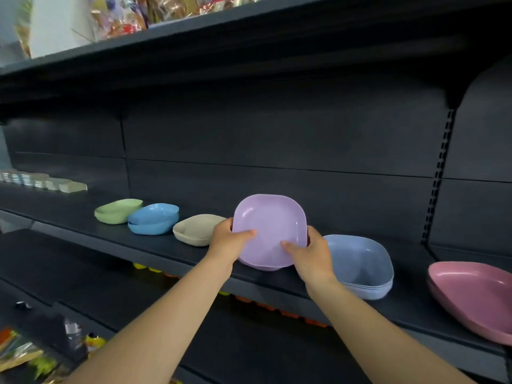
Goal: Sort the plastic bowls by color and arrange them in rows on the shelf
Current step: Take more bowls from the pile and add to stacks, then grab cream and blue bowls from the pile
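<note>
- Both hands hold a lilac bowl (270, 230) tilted up above the dark shelf (318, 275), left hand (228, 242) and right hand (311, 254) pinching its lower rim, thumbs inside, fingers (313, 235) curled behind.
- Left of the fingers: beige bowl (194, 230), blue bowls (153, 218), green bowl (117, 210).
- Right of them: pale blue stack (363, 266), pink bowls (476, 295).

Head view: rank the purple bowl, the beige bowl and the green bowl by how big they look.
1. purple bowl, tilted toward the camera
2. beige bowl and green bowl: look alike; the green one sits farther off, so no ranking.
</note>
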